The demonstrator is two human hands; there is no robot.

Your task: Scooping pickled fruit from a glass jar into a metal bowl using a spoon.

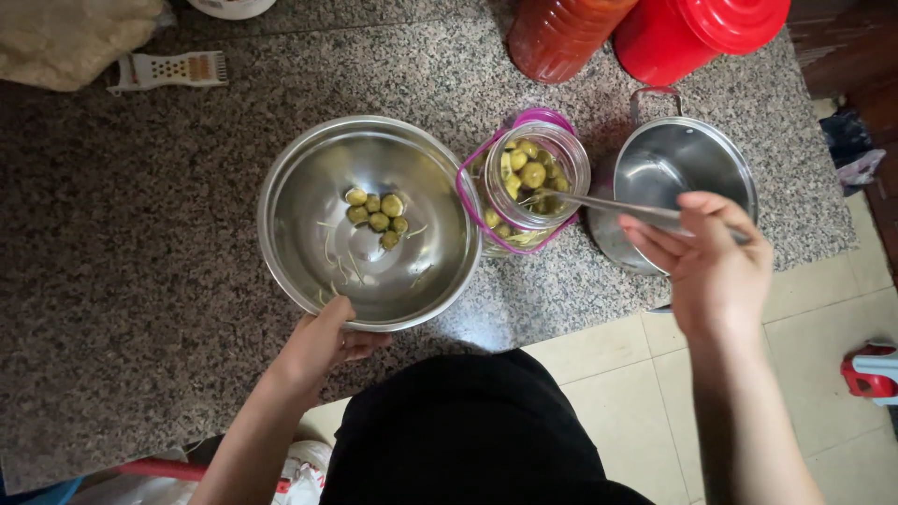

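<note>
My left hand (318, 341) grips the near rim of the steel bowl (309, 178), thumb hooked over the edge and the other fingers curled underneath, so it is closed on the bowl. Just beyond that thumb, on the bowl's floor, sit 7 green-yellow olives (377, 216) in a tight cluster, with a few pale thin strands scattered around them.

My right hand (709, 262) pinches the handle of a long metal spoon (608, 204), fingers drawn narrow around it, thumb on top. From those fingertips the spoon runs leftward, and its far end dips into the open mouth of the glass jar (535, 180). The jar stands between my 2 hands, touching or nearly touching the bowl's right rim, filled with more olives in liquid; a pink wire-like clasp (468, 192) loops around it.

Directly under and beyond my right fingers is a small steel pot (673, 154), its handle pointing away from me. Farther past it stand a red lidded container (697, 28) and a bottle of red-orange sauce (561, 33). Well beyond my left hand, at the far edge of the granite counter (122, 224), lies a white grater (168, 70) beside a pale cloth bag (75, 37).
</note>
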